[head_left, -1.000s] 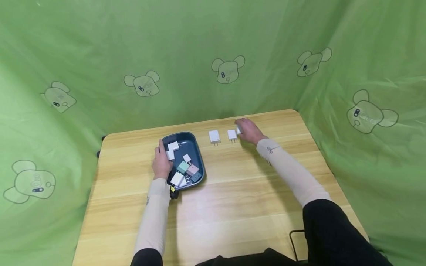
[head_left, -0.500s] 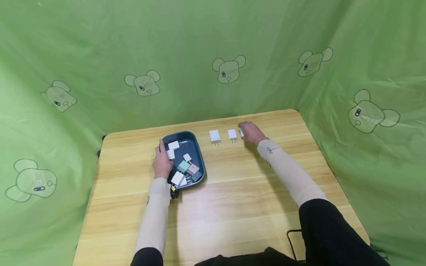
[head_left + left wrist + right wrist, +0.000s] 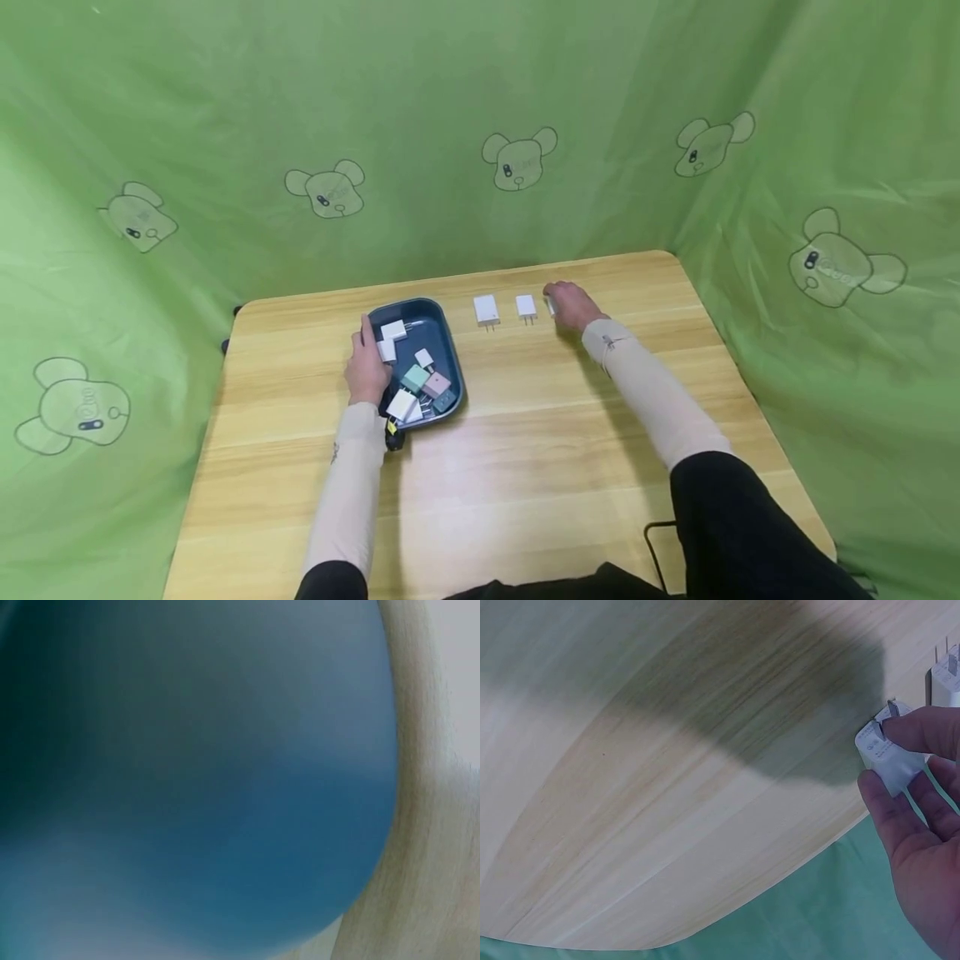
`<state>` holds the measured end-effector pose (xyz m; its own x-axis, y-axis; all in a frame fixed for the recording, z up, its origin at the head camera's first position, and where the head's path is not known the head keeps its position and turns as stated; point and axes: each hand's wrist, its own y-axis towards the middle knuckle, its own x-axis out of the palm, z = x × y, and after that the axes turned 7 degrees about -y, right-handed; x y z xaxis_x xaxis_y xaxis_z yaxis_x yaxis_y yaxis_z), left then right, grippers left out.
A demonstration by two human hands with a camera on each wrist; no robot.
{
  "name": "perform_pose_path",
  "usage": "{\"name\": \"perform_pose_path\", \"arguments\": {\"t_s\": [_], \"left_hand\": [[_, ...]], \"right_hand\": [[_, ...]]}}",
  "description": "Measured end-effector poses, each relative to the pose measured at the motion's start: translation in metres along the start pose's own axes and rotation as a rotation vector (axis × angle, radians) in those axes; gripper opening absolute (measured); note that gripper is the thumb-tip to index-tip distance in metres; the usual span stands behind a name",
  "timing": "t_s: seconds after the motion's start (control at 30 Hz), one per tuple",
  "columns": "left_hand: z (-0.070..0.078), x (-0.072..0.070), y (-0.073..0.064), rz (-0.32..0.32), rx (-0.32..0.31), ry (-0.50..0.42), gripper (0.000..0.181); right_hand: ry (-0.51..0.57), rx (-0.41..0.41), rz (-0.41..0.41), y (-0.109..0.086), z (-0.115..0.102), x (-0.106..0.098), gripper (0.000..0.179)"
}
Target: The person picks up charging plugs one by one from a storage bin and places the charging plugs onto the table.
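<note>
My left hand (image 3: 366, 371) grips the left rim of a dark blue tray (image 3: 456, 367); in the left wrist view the tray's blurred blue wall (image 3: 300, 825) fills most of the picture. Inside the tray lie several plug chargers, among them a green charger (image 3: 416, 378), a pink charger (image 3: 437, 384) and a white charger (image 3: 393, 331). Near the table's back edge my right hand (image 3: 573, 306) pinches a white charger (image 3: 892, 765) between thumb and fingers, its metal prongs showing in the right wrist view. To its left lie a small white charger (image 3: 527, 307) and a larger white charger (image 3: 486, 310).
The wooden table (image 3: 510, 467) ends at a green curtain (image 3: 420, 225) at the back and sides. A black cable (image 3: 652, 546) loops near the front right, beside the right sleeve. A black object with a yellow mark (image 3: 394, 437) sits at the left wrist.
My right hand has moved slightly right and nearer to me with the white charger, widening its gap from the small white charger. The left hand and tray stay in place.
</note>
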<state>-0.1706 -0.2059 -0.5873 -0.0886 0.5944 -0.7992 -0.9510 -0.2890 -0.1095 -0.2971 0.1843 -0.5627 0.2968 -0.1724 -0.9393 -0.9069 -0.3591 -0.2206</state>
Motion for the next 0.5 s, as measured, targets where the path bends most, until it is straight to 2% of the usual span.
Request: {"name": "perform_pose_path", "arguments": {"t_s": [0.17,0.3,0.5], "left_hand": [[0.0003,0.0010,0.0001,0.001,0.000,-0.015,0.112],[0.0011,0.0000,0.0003,-0.001,0.000,-0.017,0.112],[0.0002,0.0003,-0.0003,-0.013,-0.008,0.005,0.113]], "right_hand": [[0.048,0.036,-0.035,0.0002,0.0055,0.0034,0.067],[0.048,0.030,-0.048,0.0012,0.0088,0.0053,0.067],[0.059,0.020,-0.012,0.0004,0.0076,-0.0027,0.072]]}}
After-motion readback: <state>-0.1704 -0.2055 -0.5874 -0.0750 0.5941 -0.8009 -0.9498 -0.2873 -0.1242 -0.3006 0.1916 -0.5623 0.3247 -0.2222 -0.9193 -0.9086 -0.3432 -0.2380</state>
